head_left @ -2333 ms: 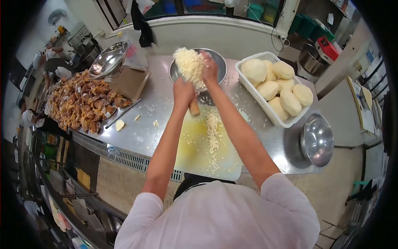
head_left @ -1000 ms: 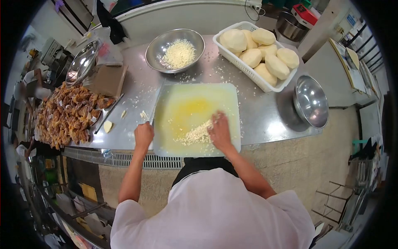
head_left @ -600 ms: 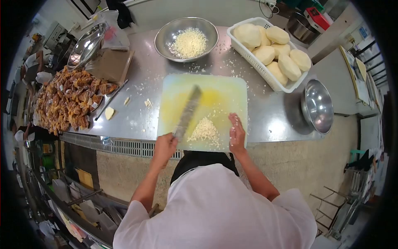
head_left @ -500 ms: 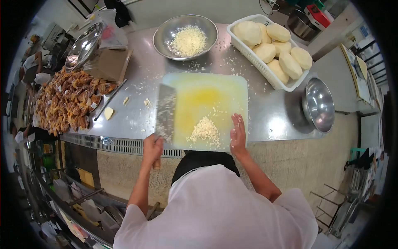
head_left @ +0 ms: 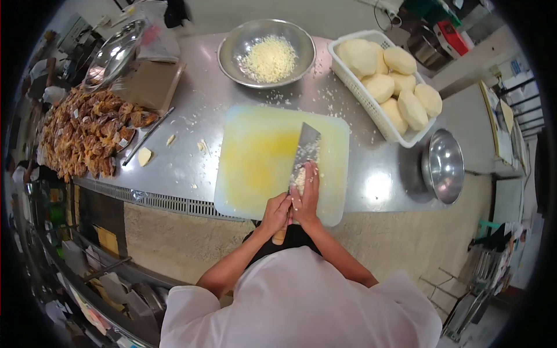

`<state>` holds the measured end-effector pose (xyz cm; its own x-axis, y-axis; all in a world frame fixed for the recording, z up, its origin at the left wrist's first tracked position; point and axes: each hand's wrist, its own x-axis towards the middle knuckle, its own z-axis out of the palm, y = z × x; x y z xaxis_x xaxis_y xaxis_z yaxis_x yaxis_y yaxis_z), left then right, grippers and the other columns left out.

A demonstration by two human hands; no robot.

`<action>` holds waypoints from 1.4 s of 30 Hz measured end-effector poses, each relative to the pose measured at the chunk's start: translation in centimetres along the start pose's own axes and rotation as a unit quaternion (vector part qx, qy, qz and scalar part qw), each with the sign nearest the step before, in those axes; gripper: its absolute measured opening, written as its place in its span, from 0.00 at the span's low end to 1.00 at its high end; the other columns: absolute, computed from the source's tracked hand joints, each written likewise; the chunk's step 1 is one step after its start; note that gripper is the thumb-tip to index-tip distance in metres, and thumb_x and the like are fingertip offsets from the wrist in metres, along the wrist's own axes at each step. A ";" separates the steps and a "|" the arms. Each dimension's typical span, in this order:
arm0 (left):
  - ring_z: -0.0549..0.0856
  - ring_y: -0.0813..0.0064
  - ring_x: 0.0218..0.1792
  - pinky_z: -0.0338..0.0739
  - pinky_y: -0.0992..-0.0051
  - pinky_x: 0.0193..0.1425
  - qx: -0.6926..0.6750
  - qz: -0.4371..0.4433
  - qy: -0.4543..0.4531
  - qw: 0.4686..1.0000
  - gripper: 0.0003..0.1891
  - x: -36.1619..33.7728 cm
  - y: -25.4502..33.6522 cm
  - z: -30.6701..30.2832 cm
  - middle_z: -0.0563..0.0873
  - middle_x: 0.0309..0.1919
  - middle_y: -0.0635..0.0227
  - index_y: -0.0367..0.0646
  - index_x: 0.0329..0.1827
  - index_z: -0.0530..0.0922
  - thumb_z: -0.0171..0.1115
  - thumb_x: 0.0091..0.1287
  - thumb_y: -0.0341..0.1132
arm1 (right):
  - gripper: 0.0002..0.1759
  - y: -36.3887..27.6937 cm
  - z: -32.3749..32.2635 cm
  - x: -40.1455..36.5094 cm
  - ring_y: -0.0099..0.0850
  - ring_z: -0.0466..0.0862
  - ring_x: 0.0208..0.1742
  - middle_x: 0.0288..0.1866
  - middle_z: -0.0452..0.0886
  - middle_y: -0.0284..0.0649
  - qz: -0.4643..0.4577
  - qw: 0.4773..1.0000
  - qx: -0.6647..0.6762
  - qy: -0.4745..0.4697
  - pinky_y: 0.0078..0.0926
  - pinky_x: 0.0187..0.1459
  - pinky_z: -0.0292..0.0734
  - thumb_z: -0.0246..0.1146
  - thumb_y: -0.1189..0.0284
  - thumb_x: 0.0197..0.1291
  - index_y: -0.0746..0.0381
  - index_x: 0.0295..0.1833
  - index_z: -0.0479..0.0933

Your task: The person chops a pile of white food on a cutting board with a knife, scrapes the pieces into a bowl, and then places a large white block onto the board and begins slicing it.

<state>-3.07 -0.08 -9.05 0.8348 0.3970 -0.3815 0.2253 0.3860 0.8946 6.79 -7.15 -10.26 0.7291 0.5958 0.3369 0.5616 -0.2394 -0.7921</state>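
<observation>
A cleaver stands over the right part of the cutting board, its blade dotted with pale chopped bits. Its wooden handle is gripped by my left hand. My right hand lies along the blade with fingers stretched out, and a small heap of chopped vegetable sits between the fingers and the steel. The board is pale with a yellow stain in its middle. Behind it, a steel bowl contains more of the chopped pale vegetable.
At the back right is a white basket of large peeled pale vegetables. A second steel bowl leans at the table's right end. To the left are a heap of browned pieces, a dark rod and a cut pale piece.
The cleaver has moved right across the board with my left hand. My right hand has come left to meet it, and the chopped heap is now gathered against the blade.
</observation>
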 end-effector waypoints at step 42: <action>0.70 0.79 0.09 0.64 0.77 0.12 0.027 -0.041 0.332 0.942 0.04 -6.1 2.8 -4.0 0.71 0.13 0.71 0.36 0.36 0.71 0.56 0.66 0.28 | 0.41 14.5 -30.0 22.8 0.45 0.78 0.54 0.52 0.78 0.46 -0.051 0.928 -0.355 0.095 0.38 0.55 0.74 0.74 0.69 0.32 0.58 0.60 0.72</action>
<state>-9.51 1.94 -5.14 0.3194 0.8079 -0.4952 0.3161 0.4019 0.8594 43.29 -20.03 1.20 0.6756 0.5130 0.5296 0.6988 -0.6746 -0.2380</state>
